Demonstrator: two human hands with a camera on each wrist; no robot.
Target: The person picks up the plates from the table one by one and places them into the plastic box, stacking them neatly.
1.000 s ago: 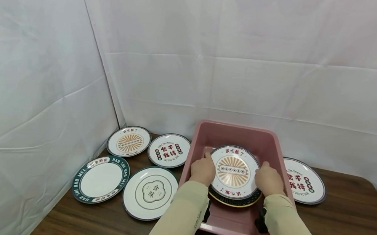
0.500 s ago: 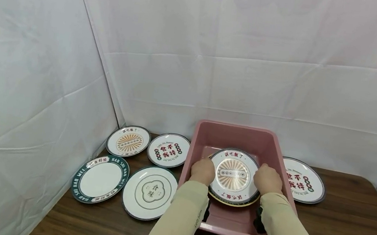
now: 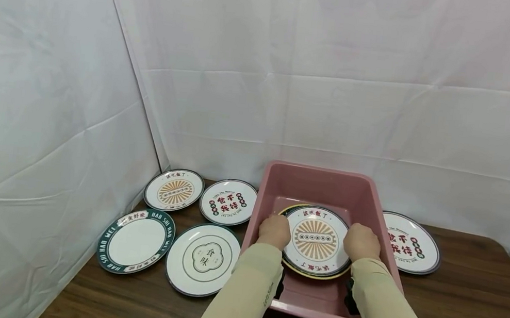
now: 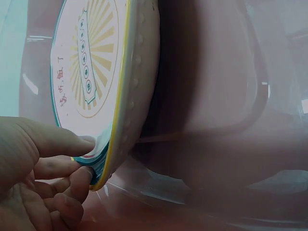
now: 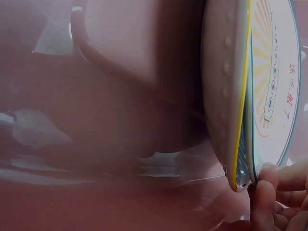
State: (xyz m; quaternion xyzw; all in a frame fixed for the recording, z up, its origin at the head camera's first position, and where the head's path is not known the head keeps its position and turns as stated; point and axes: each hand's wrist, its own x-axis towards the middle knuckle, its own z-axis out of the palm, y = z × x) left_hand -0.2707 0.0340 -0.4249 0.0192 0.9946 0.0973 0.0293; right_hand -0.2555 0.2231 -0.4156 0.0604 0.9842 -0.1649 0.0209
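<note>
A white plate with an orange sunburst (image 3: 316, 238) lies nearly level inside a pink plastic tub (image 3: 327, 182). Its left rim is pinched by my left hand (image 3: 274, 231), with the thumb (image 4: 72, 140) on top and fingertips at the edge. On the opposite side my right hand (image 3: 362, 242) pinches the rim the same way. Directly beneath is a deeper yellow-rimmed plate (image 5: 222, 86) with a dark patterned inside, mostly covered. In the right wrist view a thin gap shows between the two rims near my fingers.
Left of the tub, on the dark wooden table (image 3: 95, 300), lie a sunburst plate (image 3: 174, 190), a red-lettered plate (image 3: 228, 202), a green-rimmed plate (image 3: 136, 242) and a flower-motif plate (image 3: 202, 260). Another red-lettered plate (image 3: 409, 243) sits right. White cloth (image 3: 335, 110) hangs behind.
Both hands have brought the sunburst plate slightly down and nearer over the yellow-rimmed plate, whose far-left rim now shows. The left index finger, earlier stretched out, is now drawn in.
</note>
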